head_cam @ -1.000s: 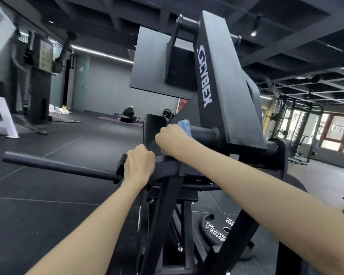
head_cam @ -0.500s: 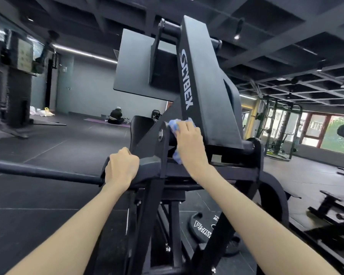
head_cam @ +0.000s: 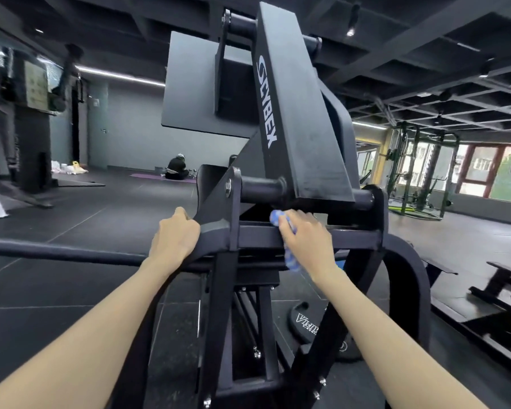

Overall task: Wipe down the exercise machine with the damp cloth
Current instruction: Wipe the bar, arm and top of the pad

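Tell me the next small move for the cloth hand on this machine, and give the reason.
Probably slide the right hand with the cloth sideways along the crossbar toward the right bracket. The cloth sits near the bar's left part, just under the pivot tube, so the stretch to its right looks unwiped. The left hand grips the frame, bracing.

Matt black metal machine [head_cam: 301, 119], blue cloth [head_cam: 291, 259]

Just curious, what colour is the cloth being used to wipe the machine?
Blue with lighter patches, bunched under the right hand; the cloth shows in the head view.
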A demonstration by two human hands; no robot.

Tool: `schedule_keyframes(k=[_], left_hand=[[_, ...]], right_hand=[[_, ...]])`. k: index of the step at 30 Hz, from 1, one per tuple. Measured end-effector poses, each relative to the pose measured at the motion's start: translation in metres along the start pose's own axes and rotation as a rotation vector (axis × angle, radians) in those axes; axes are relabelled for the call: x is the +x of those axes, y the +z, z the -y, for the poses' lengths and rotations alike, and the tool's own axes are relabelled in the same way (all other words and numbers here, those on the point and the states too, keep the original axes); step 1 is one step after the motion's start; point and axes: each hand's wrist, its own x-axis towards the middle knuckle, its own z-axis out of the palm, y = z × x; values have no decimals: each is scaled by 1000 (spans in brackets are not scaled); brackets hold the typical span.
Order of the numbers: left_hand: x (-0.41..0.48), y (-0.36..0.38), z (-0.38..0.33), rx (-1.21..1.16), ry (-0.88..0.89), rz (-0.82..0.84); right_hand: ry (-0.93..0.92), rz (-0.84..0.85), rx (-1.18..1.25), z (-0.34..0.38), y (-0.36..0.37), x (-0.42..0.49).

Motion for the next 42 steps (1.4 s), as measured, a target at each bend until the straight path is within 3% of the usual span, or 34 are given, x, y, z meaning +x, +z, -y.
schedule_keyframes(k=[5, 9, 11, 15, 19, 23, 25, 26, 28, 30, 35, 40, 42], left_hand=[[1, 1, 1, 2, 6, -19], [1, 1, 2, -21, 21, -6], [2, 1, 2, -30, 31, -16], [1, 3, 4, -33, 41, -75], [0, 5, 5, -38, 54, -160], [-2, 5, 4, -52, 58, -191], [-4, 5, 4, -32, 68, -213], [-5, 5, 3, -24, 70, -221], [-5, 4, 2, -2, 72, -236], [-6, 5, 2, 16, 73, -249], [-9, 7, -1, 35, 67, -266], [-8, 5, -1, 13, 36, -241], [-9, 4, -1, 21, 41, -247]], right_hand=[[87, -301, 70, 32, 18, -12], [-218, -267, 49, -2, 17, -20], [-206, -263, -16, -44, 9, -15], [47, -305, -28, -109, -6, -12], [345, -464, 115, -95, 7, -9], [735, -746, 646, -36, 10, -27], [1115, -954, 964, -23, 2, -31], [1294, -969, 1152, -22, 0, -29], [1463, -900, 1437, -23, 2, -21], [1462, -887, 1581, -19, 10, -11], [1288, -653, 1559, 37, 32, -14], [1448, -347, 1596, 64, 25, -21], [1529, -409, 1685, 44, 10, -12]])
